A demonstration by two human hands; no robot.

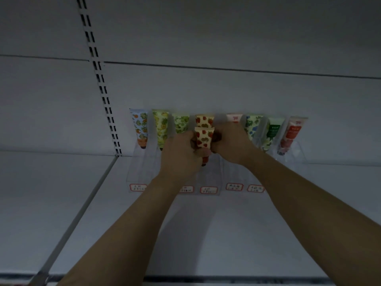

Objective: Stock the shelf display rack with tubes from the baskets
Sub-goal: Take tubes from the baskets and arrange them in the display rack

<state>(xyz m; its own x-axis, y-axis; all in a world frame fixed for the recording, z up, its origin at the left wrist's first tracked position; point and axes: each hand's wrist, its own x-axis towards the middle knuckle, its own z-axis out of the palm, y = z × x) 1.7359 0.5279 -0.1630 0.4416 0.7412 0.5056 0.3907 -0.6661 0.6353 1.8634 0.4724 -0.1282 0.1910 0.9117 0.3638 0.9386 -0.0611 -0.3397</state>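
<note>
Cream plastic printed with red strawberries: that was the strawberry tube (204,139) I held in both hands over the clear acrylic rack (292,153), which stood along the back edge of the shelf (226,234). My left hand (181,155) was curled round its lower body just above the red cap, and my right hand (233,143) pinched its right edge, so neither hand was free.

The tube stood nearly upright, its long axis running top to bottom with a slight lean toward the back panel. The flat crimped end pointed up and the cap pointed down toward the lane floor. It hung just in front of a second strawberry tube (204,120) seated at the back of the same lane, above that lane's red-bordered label (208,190).

To do this well, I judged I should keep the cap centred between the lane's clear walls and lower it until it met the floor. Then the body could lean back against the tube behind, print facing forward like its neighbours. Releasing one hand at a time would guard against it toppling sideways.
</note>
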